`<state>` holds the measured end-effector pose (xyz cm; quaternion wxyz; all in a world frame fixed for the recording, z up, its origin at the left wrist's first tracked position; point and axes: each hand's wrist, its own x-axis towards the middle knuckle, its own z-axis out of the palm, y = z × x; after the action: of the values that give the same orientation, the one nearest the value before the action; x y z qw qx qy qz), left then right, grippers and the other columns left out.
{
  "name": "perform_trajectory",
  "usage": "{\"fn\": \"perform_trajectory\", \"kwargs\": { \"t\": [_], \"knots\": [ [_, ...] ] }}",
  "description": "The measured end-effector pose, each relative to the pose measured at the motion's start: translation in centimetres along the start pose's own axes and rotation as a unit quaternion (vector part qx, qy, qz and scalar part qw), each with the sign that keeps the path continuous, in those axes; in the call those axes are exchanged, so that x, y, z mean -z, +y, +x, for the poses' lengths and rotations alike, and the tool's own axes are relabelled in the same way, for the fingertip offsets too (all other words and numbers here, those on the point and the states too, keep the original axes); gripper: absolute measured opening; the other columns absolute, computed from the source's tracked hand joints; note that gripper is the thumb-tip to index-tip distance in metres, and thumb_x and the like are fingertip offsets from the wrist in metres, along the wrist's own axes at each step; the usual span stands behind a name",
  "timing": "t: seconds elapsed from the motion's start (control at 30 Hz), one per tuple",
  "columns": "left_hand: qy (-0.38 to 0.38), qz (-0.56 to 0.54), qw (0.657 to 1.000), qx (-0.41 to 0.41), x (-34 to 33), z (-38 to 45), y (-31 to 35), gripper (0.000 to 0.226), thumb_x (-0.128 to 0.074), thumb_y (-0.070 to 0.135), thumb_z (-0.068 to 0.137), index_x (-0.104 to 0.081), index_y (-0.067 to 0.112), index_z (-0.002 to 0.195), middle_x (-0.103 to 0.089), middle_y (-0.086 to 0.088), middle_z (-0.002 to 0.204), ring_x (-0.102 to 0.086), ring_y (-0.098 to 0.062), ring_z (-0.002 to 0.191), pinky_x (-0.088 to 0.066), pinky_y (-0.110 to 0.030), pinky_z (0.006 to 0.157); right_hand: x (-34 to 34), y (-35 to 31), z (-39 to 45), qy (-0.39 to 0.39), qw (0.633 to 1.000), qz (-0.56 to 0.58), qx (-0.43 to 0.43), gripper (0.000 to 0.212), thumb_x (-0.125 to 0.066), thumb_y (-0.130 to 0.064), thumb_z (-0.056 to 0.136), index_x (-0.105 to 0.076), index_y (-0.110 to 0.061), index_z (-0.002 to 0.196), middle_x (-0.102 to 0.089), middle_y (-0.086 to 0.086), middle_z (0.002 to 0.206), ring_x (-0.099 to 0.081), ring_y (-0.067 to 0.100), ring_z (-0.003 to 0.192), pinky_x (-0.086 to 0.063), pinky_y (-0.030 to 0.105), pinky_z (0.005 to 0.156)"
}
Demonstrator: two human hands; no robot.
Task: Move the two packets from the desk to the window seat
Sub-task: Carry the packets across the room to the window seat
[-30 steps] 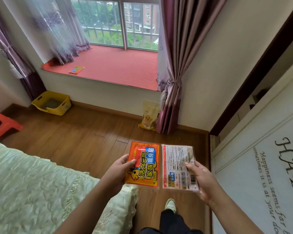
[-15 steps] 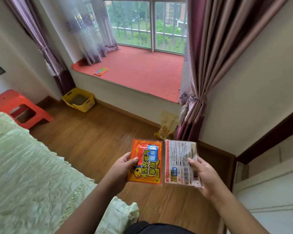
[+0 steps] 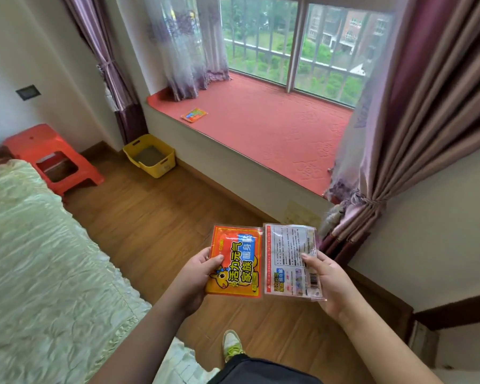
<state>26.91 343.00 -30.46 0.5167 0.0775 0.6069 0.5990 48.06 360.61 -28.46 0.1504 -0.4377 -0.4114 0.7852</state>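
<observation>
Carrying step: left hand (image 3: 190, 275) grips the glossy orange foil packet (image 3: 234, 263); right hand (image 3: 326, 284) grips the pale printed plastic packet (image 3: 290, 257), edges nearly touching above the floor. Red quilted window seat (image 3: 275, 131) lies at 12 o'clock; next, probably step closer and lay both flat there.

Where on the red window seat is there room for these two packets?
The window seat is mostly bare: the wide middle between the small packet near its left front and the right curtain. The left end is more crowded: that packet and the sheer curtain.
</observation>
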Motion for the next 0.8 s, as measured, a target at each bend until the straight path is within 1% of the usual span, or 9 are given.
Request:
{"fn": "perform_trajectory", "kwargs": {
  "t": [0.17,0.3,0.43,0.5,0.57,0.6,0.7,0.8],
  "knots": [
    [0.033,-0.019,0.999,0.002,3.4,4.8,4.1,0.024,-0.057,0.014,0.099,-0.061,0.009,0.122,-0.079,-0.018,0.105,-0.078,-0.032,0.090,-0.064,-0.040,0.069,-3.8,-3.9,6.4,-0.019,1.000,-0.016,0.005,0.023,-0.053,-0.015,0.101,-0.067,-0.009,0.118,-0.077,0.019,0.110,-0.075,0.035,0.097,-0.062,0.045,0.072],
    [0.047,-0.009,0.999,-0.001,5.8,8.1,7.1,0.025,-0.056,0.014,0.099,-0.061,0.009,0.124,-0.078,-0.018,0.108,-0.076,-0.034,0.095,-0.061,-0.048,0.083,-6.0,-6.2,10.4,-0.029,0.999,-0.013,0.007,0.021,-0.053,-0.014,0.100,-0.070,-0.012,0.112,-0.078,0.017,0.106,-0.077,0.031,0.090,-0.064,0.040,0.062],
    [0.061,-0.022,0.998,-0.006,7.0,10.6,9.8,0.023,-0.054,0.014,0.100,-0.062,0.011,0.121,-0.079,-0.017,0.107,-0.077,-0.033,0.093,-0.063,-0.046,0.079,-8.0,-7.9,14.1,-0.045,0.998,-0.032,0.000,0.019,-0.054,-0.014,0.099,-0.071,-0.013,0.109,-0.078,0.017,0.105,-0.077,0.032,0.088,-0.064,0.041,0.063],
    [0.073,-0.023,0.997,-0.011,7.4,12.0,11.1,0.023,-0.055,0.015,0.100,-0.062,0.012,0.121,-0.079,-0.017,0.106,-0.076,-0.034,0.093,-0.061,-0.047,0.083,-9.0,-8.9,16.3,-0.057,0.998,-0.037,-0.002,0.019,-0.054,-0.013,0.100,-0.071,-0.012,0.109,-0.078,0.017,0.105,-0.076,0.032,0.087,-0.064,0.042,0.065],
    [0.085,-0.028,0.996,-0.015,7.7,13.6,12.3,0.023,-0.054,0.014,0.100,-0.063,0.011,0.121,-0.079,-0.018,0.106,-0.076,-0.034,0.093,-0.060,-0.048,0.085,-10.0,-10.1,18.7,-0.070,0.997,-0.044,-0.003,0.020,-0.053,-0.013,0.100,-0.071,-0.011,0.109,-0.078,0.017,0.104,-0.077,0.031,0.086,-0.064,0.042,0.063],
    [0.092,-0.029,0.995,-0.016,7.8,14.5,12.9,0.022,-0.054,0.014,0.100,-0.063,0.011,0.121,-0.079,-0.018,0.106,-0.076,-0.033,0.092,-0.061,-0.048,0.084,-10.6,-10.6,19.9,-0.077,0.996,-0.049,-0.003,0.020,-0.053,-0.013,0.100,-0.070,-0.011,0.110,-0.078,0.017,0.104,-0.077,0.032,0.087,-0.064,0.042,0.064],
    [0.116,-0.032,0.993,-0.018,8.3,17.3,15.1,0.023,-0.054,0.014,0.101,-0.062,0.010,0.122,-0.078,-0.019,0.108,-0.076,-0.033,0.092,-0.061,-0.047,0.083,-12.2,-12.4,24.2,-0.099,0.993,-0.060,-0.003,0.021,-0.054,-0.013,0.100,-0.068,-0.009,0.114,-0.077,0.019,0.108,-0.075,0.035,0.094,-0.062,0.047,0.075],
    [0.145,-0.049,0.988,-0.022,8.4,20.0,17.4,0.024,-0.053,0.012,0.101,-0.062,0.008,0.123,-0.076,-0.023,0.111,-0.075,-0.034,0.090,-0.059,-0.048,0.084,-13.7,-14.6,28.5,-0.120,0.990,-0.068,-0.013,0.020,-0.054,-0.012,0.100,-0.069,-0.008,0.112,-0.076,0.020,0.109,-0.073,0.037,0.094,-0.060,0.050,0.081]
  ]
}}
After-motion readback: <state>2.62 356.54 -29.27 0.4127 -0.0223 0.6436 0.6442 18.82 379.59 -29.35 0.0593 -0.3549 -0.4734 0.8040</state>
